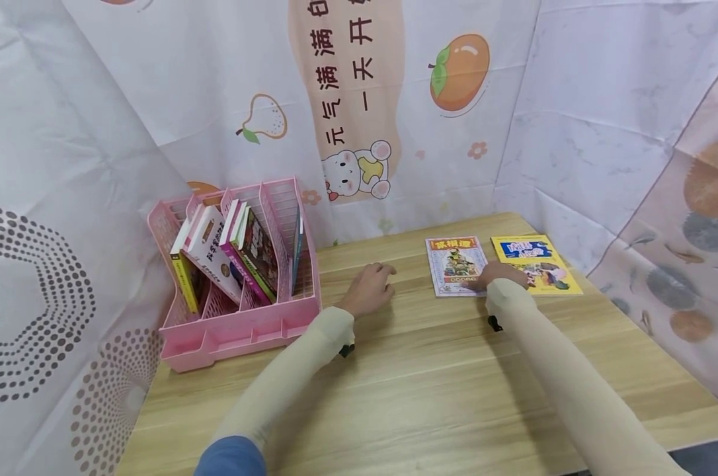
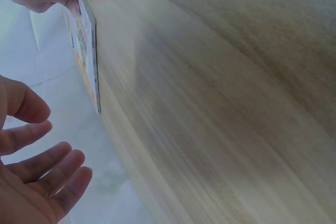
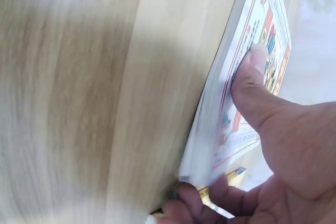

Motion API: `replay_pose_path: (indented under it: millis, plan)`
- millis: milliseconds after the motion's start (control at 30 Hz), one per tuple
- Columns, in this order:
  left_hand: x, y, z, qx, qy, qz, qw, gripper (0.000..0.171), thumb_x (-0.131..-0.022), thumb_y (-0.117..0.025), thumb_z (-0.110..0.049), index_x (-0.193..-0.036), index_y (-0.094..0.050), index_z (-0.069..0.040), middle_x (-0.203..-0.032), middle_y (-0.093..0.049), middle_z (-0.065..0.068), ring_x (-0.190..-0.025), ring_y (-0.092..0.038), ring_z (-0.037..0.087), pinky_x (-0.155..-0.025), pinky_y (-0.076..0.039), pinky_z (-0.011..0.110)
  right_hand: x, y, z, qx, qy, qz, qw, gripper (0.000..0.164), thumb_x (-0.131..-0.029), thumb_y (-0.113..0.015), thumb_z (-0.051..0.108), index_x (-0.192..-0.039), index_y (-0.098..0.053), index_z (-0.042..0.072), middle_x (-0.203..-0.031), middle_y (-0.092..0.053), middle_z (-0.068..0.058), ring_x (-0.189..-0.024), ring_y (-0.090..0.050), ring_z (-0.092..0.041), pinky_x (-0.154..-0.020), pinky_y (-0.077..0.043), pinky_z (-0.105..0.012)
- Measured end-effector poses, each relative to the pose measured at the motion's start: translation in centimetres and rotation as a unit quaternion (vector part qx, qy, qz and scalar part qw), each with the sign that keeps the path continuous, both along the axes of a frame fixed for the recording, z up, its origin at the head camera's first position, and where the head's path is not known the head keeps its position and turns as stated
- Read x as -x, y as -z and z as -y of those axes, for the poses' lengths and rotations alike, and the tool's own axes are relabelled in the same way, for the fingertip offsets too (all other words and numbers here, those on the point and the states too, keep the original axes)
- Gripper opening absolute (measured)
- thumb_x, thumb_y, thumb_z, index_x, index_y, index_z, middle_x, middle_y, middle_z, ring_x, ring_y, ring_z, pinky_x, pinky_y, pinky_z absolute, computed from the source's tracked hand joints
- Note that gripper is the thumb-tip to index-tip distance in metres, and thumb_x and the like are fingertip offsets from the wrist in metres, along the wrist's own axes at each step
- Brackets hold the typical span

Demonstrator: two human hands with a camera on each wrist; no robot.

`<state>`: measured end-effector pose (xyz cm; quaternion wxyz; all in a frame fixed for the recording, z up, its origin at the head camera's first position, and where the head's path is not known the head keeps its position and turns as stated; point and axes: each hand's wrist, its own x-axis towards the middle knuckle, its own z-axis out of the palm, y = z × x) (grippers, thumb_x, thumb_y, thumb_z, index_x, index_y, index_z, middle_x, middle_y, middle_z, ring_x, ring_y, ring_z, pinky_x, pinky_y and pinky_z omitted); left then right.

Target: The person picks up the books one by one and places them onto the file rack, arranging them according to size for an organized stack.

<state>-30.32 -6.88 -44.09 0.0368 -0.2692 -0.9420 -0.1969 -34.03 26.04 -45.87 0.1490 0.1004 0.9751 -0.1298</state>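
My right hand [image 1: 504, 274] is at the right side of a thin booklet [image 1: 453, 252] with a pale purple border, red title and a picture on its cover. In the right wrist view the thumb [image 3: 252, 85] presses on the cover while the other fingers curl at the booklet's edge, pinching it. Just right of it lies a yellow booklet [image 1: 558, 281] with a blue title patch, partly covered by that hand. My left hand [image 1: 367, 291] hovers over the table between the rack and the booklets, fingers loosely bent and holding nothing.
A pink slotted rack [image 1: 240, 324] stands at the left of the wooden table [image 1: 406, 383]. Several books [image 1: 216, 248] lean in its compartments, and a thin blue one [image 1: 298, 244] stands in the right slot. Printed cloth [image 1: 365, 218] hangs along the back and sides.
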Motion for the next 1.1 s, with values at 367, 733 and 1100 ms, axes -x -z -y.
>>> replay_pose_path:
  millis: [367,733,1100]
  plan:
    - [0.1,0.2,0.4,-0.050,0.000,0.051,0.9974,0.038,-0.098,-0.056,-0.010,-0.136,-0.061,-0.008,-0.138,-0.059,0.011,-0.123,-0.055,0.025,-0.102,-0.048,0.044,-0.1,-0.9,-1.3,0.147,0.037,0.059,0.987,0.057,-0.098,-0.069,0.040,-0.118,-0.061,-0.013,-0.093,-0.064,-0.021,-0.076,-0.061,-0.026,-0.066,-0.052,-0.037]
    - [0.6,1.3,2.5,-0.197,0.004,0.187,0.9624,0.037,-0.095,-0.052,0.004,-0.131,-0.060,0.003,-0.134,-0.062,0.017,-0.122,-0.060,0.034,-0.096,-0.052,0.041,-0.1,-1.3,-2.0,0.494,0.109,0.245,0.827,0.020,-0.109,-0.049,0.009,-0.099,-0.063,-0.003,-0.074,-0.070,-0.004,-0.056,-0.055,-0.002,-0.054,-0.046,-0.013]
    - [0.4,2.0,3.5,-0.199,0.003,0.199,0.9596,0.039,-0.091,-0.049,0.006,-0.128,-0.061,0.004,-0.129,-0.063,0.020,-0.117,-0.061,0.031,-0.096,-0.052,0.040,-0.8,0.3,-2.3,0.677,0.032,0.191,0.710,0.015,-0.114,-0.034,0.015,-0.126,-0.042,0.012,-0.075,-0.059,0.000,-0.049,-0.030,-0.001,-0.044,-0.026,-0.016]
